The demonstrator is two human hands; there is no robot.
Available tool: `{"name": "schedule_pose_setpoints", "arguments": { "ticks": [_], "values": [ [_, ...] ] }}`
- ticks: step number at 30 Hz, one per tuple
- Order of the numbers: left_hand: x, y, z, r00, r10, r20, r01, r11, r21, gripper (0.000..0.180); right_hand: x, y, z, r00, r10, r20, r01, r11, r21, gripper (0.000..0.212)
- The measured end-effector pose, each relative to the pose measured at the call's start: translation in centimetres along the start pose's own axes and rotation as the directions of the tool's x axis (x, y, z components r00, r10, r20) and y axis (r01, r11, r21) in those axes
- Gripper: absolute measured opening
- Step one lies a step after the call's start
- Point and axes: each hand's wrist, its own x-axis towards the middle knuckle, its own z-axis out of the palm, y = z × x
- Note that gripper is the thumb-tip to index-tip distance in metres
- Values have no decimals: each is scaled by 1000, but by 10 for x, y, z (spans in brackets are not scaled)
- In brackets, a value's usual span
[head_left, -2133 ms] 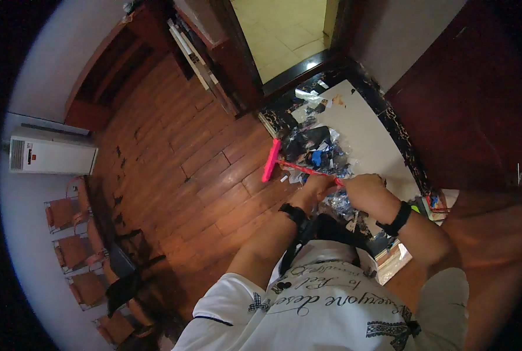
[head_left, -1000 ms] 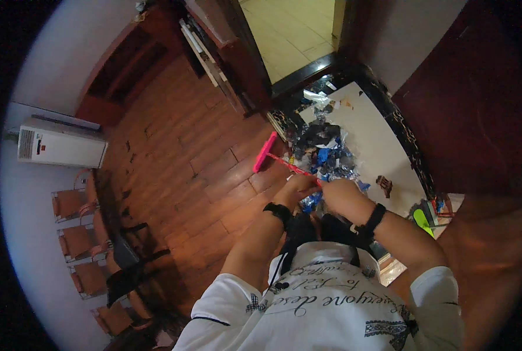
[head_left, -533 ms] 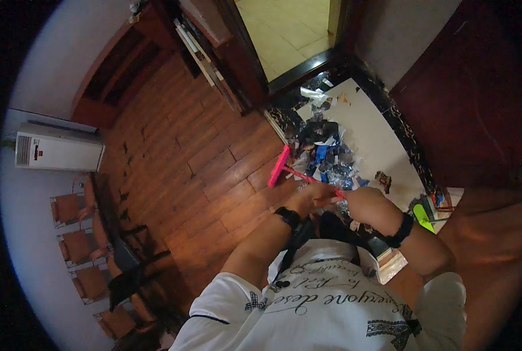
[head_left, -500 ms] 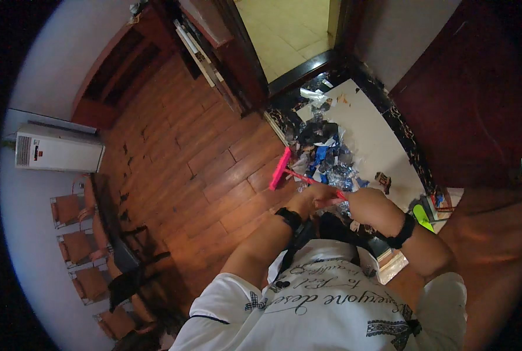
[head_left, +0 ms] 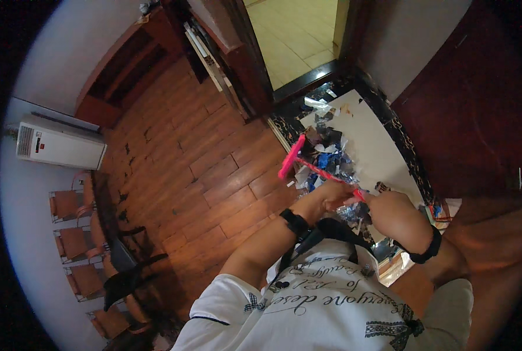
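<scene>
My left hand (head_left: 337, 197) is closed around the handle of a pink broom (head_left: 292, 157). Higher up the same handle, my right hand (head_left: 388, 206) grips near its end, its fingers partly turned from sight. The broom head is at the left edge of a heap of litter (head_left: 330, 153), where the wooden floor meets a pale tiled strip. Crumpled clear plastic, blue wrappers, dark scraps and paper bits make up the heap. Whether the bristles touch the floor, I cannot tell.
A dark-bordered doorway (head_left: 307, 79) opens at the far side, with a dark red door (head_left: 471, 111) to the right. Brown chairs (head_left: 73, 243) line the left wall below a white air conditioner (head_left: 62, 143). Boards lean against a cabinet (head_left: 220, 70).
The broom head has shifted slightly right and turned, and more of its handle shows. Both hands moved a little right with it. A green-yellow thing at the right is now out of sight.
</scene>
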Motion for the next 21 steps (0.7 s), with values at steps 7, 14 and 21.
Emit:
{"name": "schedule_pose_setpoints", "arguments": {
  "ticks": [7,14,21],
  "values": [
    [-5,14,-39,987,25,-158,-29,999,-19,13,44,-13,31,978,-91,-187,107,991,77,39],
    [0,3,-100,970,-108,-217,109,994,-9,14,91,-44,85,980,-133,-147,152,981,122,40],
    [18,-30,-126,976,-30,-217,27,999,-17,15,84,-48,71,999,-43,19,36,961,275,26]
  ]
}}
